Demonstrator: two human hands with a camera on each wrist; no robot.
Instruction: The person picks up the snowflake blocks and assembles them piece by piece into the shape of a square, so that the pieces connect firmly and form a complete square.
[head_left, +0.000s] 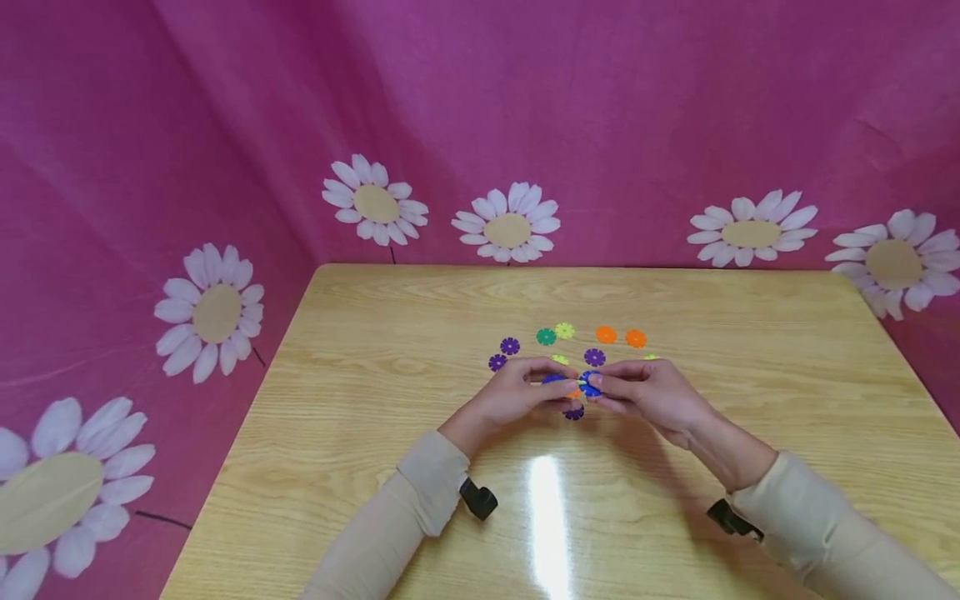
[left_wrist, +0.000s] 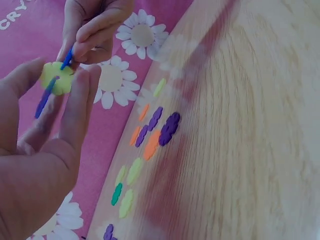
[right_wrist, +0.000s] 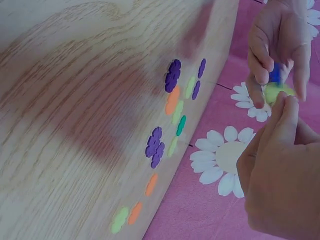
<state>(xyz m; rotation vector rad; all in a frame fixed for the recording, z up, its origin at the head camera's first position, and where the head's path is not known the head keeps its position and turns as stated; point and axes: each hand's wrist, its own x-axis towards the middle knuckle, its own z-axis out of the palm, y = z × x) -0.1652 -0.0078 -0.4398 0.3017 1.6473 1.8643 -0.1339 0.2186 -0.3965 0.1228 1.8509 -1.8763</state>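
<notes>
Both hands meet above the table, working on small notched plastic discs that slot together. My left hand (head_left: 517, 390) holds a yellow disc (left_wrist: 62, 82) between thumb and fingertips; a blue disc (left_wrist: 44, 100) is slotted into its lower side. With thumb and fingers, my right hand (head_left: 667, 400) pinches another blue disc (head_left: 588, 384), edge-on at the yellow disc's upper rim in the left wrist view. Seen from the right wrist, the right fingertips partly hide the yellow disc and one blue disc (right_wrist: 275, 73) shows between the left fingers.
Loose discs lie on the wooden table (head_left: 360, 333) beyond and below the hands: purple (head_left: 510, 346), green (head_left: 546, 336), yellow (head_left: 565, 331) and orange (head_left: 606, 334). A pink curtain (head_left: 600, 100) printed with daisies stands behind the table and along its left side.
</notes>
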